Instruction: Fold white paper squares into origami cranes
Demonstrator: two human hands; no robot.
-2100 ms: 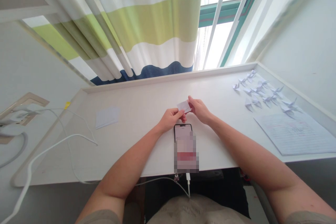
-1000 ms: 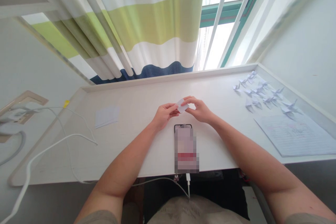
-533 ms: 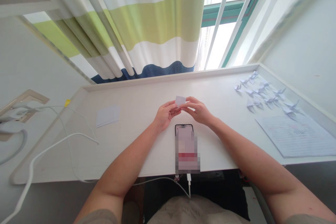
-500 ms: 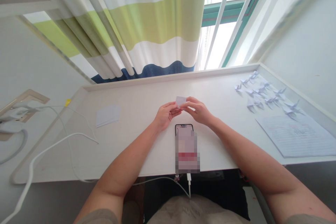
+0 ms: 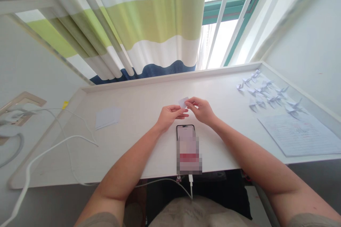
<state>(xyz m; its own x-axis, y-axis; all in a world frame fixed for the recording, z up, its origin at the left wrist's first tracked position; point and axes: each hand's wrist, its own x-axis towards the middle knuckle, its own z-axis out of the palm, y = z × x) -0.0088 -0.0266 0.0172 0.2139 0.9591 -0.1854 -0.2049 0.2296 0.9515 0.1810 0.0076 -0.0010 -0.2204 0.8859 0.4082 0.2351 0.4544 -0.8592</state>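
A small white paper piece [image 5: 183,102] is raised over the desk, pinched between the thumb and fingers of my right hand [image 5: 203,110]. My left hand [image 5: 169,116] is just left of and below the paper, its thumb and fingers drawn together; whether it grips a lower edge of the paper is too small to tell. Below both hands a phone [image 5: 186,133] lies flat with its screen lit and partly pixelated.
Several folded paper cranes [image 5: 266,87] stand at the desk's right rear, above a written sheet [image 5: 298,134]. White paper squares [image 5: 108,117] lie on the left. A white cable [image 5: 29,163] crosses the left edge; another cable [image 5: 191,189] is plugged into the phone.
The paper has tilted, and my right fingers now pinch its right side. My left hand's fingers have shifted slightly away from the paper's left edge. The view has moved slightly.
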